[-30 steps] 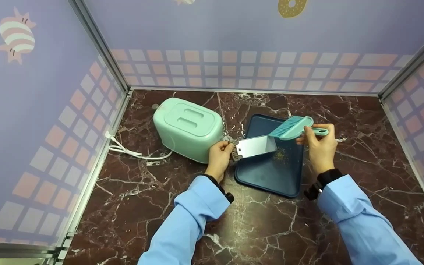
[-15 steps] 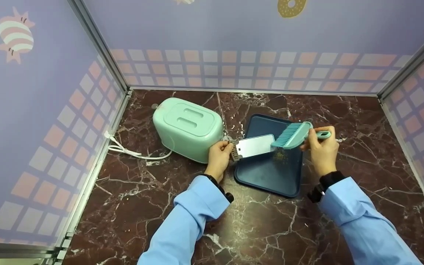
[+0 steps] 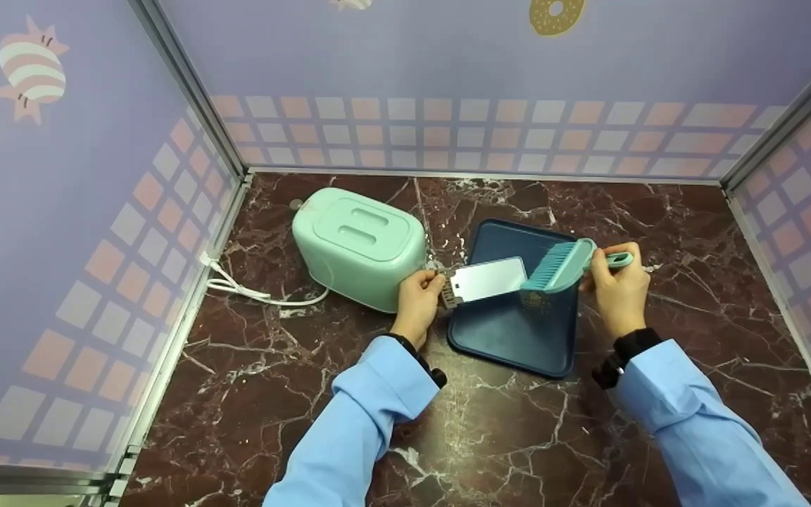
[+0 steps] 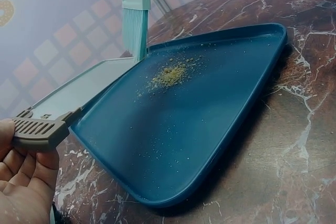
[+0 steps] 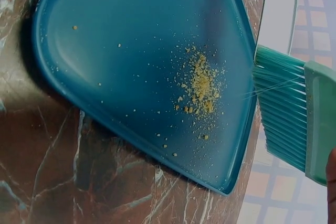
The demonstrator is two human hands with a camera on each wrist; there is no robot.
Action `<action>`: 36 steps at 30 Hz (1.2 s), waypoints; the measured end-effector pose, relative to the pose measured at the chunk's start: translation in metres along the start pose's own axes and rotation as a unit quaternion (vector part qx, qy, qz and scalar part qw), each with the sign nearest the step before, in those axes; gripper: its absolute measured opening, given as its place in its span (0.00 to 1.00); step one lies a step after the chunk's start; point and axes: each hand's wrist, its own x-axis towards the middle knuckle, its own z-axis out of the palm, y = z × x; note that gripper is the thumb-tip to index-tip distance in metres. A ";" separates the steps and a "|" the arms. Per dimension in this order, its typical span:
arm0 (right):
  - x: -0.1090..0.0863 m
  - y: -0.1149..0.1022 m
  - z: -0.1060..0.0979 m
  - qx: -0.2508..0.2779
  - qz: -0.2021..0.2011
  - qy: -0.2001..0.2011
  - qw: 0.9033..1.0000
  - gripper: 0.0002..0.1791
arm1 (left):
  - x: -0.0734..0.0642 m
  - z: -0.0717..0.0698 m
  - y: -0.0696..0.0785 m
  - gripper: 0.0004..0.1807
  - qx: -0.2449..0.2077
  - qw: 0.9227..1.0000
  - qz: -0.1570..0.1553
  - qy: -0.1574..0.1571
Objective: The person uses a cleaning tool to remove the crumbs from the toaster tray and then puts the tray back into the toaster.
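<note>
My left hand (image 3: 417, 304) pinches the brown slotted end of a flat metal crumb tray (image 3: 488, 279), which sticks out over a dark blue serving tray (image 3: 518, 345). In my right hand (image 3: 618, 290) is the handle of a turquoise brush (image 3: 573, 266). Its bristles (image 4: 134, 32) meet the far end of the crumb tray in the left wrist view. A small heap of yellowish crumbs (image 5: 202, 83) lies on the blue tray below, with finer specks scattered round it. Just left of the crumb tray stands a mint-green toaster (image 3: 360, 246), beside my left hand.
A white power cord (image 3: 243, 287) runs from the toaster toward the left wall. Panels with a tile pattern (image 3: 441, 130) enclose the dark marbled tabletop (image 3: 293, 394) at the back and sides. Pale bits (image 3: 463, 245) lie between toaster and blue tray.
My right hand has brought the brush nearer to me, along the end of the crumb tray, the bristles now lower over the crumb heap. The left hand and crumb tray stay nearly still.
</note>
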 end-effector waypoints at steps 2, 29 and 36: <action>0.000 -0.001 0.000 0.001 0.001 -0.002 1.000 0.11 | 0.000 0.000 0.000 0.14 0.005 1.000 0.000 0.002; -0.002 -0.001 -0.005 -0.057 -0.016 -0.014 0.998 0.13 | -0.001 0.000 0.002 0.15 -0.005 1.000 -0.006 -0.001; -0.004 0.000 -0.006 -0.058 -0.013 -0.002 0.998 0.14 | -0.002 -0.002 0.000 0.16 -0.005 1.000 -0.010 -0.004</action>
